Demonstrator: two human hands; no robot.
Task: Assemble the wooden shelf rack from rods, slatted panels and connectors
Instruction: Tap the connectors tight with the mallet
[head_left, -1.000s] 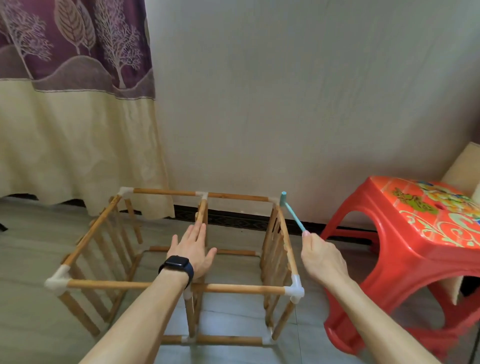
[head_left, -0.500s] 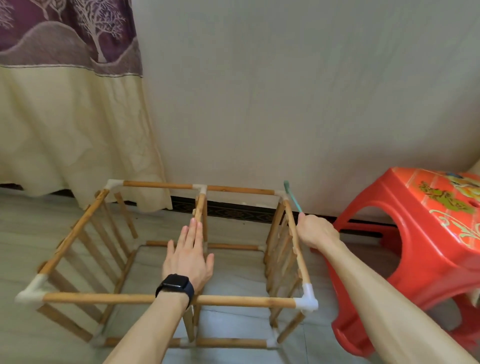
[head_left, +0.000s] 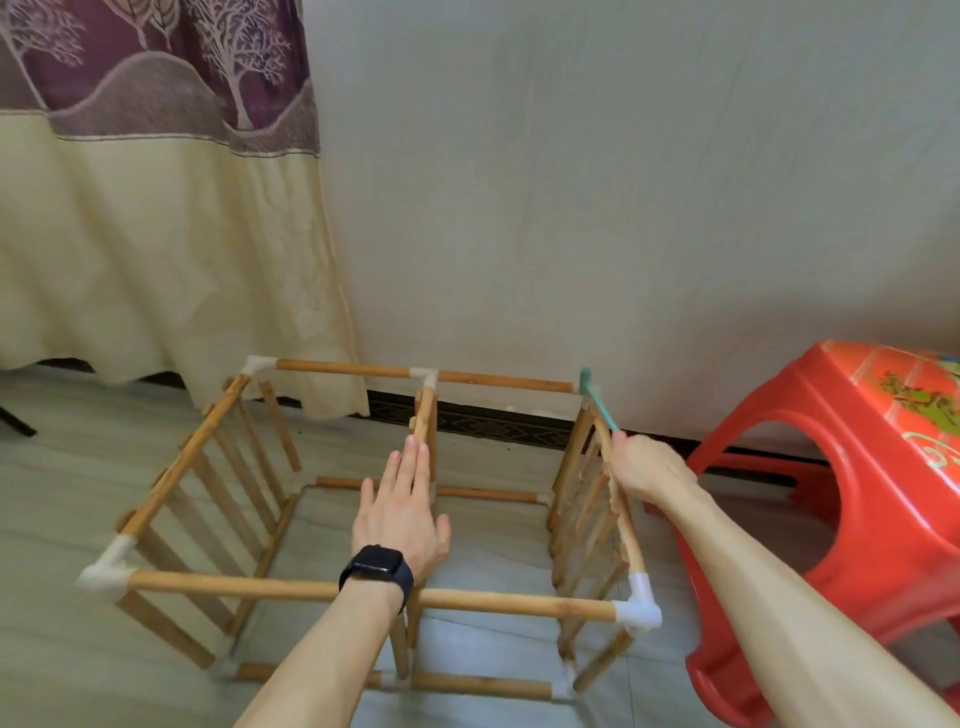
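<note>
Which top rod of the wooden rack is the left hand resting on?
The middle wooden rod, running front to back; the left hand lies flat along it.

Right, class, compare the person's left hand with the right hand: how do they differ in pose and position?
The left hand lies flat, fingers straight, on the middle rod; the right hand grips a teal tool. The left hand sits at the rack's centre; the right hand by the right slatted panel. The left hand's wrist bears a black watch; the right hand's is bare. Both are above the rack.
</note>
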